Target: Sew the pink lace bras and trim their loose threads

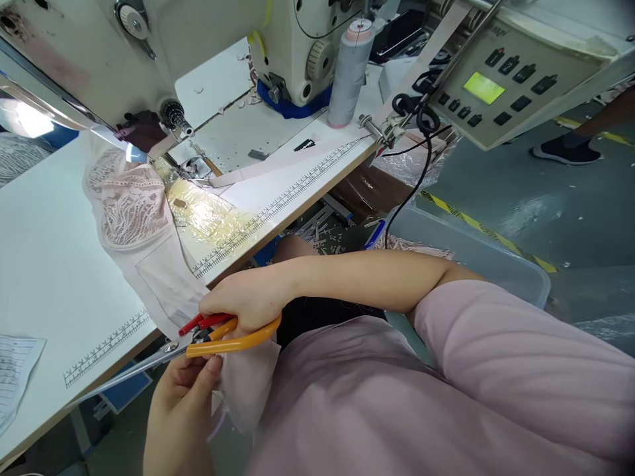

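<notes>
My right hand (pixel 248 297) is closed around a pair of scissors (pixel 233 344) with orange handles, their long blades pointing left past the table edge. Red pieces stick out beneath its fingers; I cannot tell whether they belong to the scissors. Just below the handles, my left hand (pixel 181 390) pinches pale pink fabric (pixel 248 383) that hangs down over the edge. A pale pink garment with lace cups (pixel 133 205) lies on the table, its lower band running to my right hand. Its upper end lies beside the sewing machine's needle area (pixel 181 165).
The sewing machine (pixel 208 26) stands over the white table (pixel 44 244), with a thread cone (pixel 352 73) and a control panel (pixel 506 79) at right. A pale strip (pixel 278 165) feeds across the bed. A printed sheet (pixel 17 377) lies left. A clear bin (pixel 496 258) stands below.
</notes>
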The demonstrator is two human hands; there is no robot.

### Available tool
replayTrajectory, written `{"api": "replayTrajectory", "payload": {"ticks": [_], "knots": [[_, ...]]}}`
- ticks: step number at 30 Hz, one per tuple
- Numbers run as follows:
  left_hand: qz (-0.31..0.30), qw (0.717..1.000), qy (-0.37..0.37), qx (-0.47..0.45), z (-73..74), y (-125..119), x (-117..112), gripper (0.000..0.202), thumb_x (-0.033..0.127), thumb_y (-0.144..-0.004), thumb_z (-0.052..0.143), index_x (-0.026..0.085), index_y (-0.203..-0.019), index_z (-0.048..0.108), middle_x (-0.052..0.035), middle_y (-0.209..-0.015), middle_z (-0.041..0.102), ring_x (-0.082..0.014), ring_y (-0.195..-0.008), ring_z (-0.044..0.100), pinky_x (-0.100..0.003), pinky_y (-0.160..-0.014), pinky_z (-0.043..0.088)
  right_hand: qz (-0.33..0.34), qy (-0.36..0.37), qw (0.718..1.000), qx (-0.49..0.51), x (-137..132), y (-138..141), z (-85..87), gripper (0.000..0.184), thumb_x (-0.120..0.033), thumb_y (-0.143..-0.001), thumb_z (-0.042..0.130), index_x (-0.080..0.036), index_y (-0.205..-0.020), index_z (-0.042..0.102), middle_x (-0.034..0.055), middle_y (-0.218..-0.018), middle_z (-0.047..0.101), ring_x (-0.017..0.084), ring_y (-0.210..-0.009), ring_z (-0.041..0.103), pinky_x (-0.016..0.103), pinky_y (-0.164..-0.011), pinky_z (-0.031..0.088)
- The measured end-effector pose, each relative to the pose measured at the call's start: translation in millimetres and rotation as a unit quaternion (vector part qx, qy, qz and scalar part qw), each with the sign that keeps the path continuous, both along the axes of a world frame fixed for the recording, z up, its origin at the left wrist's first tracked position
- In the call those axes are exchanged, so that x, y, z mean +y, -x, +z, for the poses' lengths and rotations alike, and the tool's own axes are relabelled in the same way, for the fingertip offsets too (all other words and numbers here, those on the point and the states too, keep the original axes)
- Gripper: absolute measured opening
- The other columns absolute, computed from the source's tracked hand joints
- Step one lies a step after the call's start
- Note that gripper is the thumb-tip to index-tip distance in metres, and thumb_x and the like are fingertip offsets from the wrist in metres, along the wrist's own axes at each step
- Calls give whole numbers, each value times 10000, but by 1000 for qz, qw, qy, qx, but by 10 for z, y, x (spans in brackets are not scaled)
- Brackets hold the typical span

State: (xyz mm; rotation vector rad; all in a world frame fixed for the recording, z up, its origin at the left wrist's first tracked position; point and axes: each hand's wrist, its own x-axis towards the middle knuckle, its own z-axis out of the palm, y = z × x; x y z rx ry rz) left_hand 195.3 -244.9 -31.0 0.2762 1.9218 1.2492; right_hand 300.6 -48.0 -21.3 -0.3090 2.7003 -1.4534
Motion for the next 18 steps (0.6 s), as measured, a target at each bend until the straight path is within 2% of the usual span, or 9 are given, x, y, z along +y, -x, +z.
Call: {"api": "replayTrajectory", "payload": {"ticks": [5, 12, 18], "knots": [[21, 999, -2, -40, 4, -47, 40, 375, 320, -503, 871, 160, -786, 682, -46, -736, 690, -124, -517, 579, -206, -471, 475, 0, 0, 1000, 3, -12, 10, 3, 288, -151, -793, 600, -176, -719, 322, -19, -741, 451, 96, -652, 403, 228, -584, 302], [27, 1000, -1, -8, -13, -40, 26, 355, 356, -506, 859, 162, -728, 663, -2, -532, 612, -107, -414, 505, -201, -400, 398, -3, -1, 1000, 2, -16, 21, 25, 292, -200, -820, 594, -179, -723, 319, -22, -742, 447, 93, -643, 396, 229, -584, 302], [39, 999, -10, 11, -47, -45, 45, 427, 384, -476, 870, 165, -762, 640, -15, -549, 627, -132, -415, 518, -226, -390, 411, -20, -4, 1000, -6, -57, 57, 7, 271, -225, -835, 569, -182, -731, 322, -8, -767, 487, 105, -661, 429, 239, -581, 316]]}}
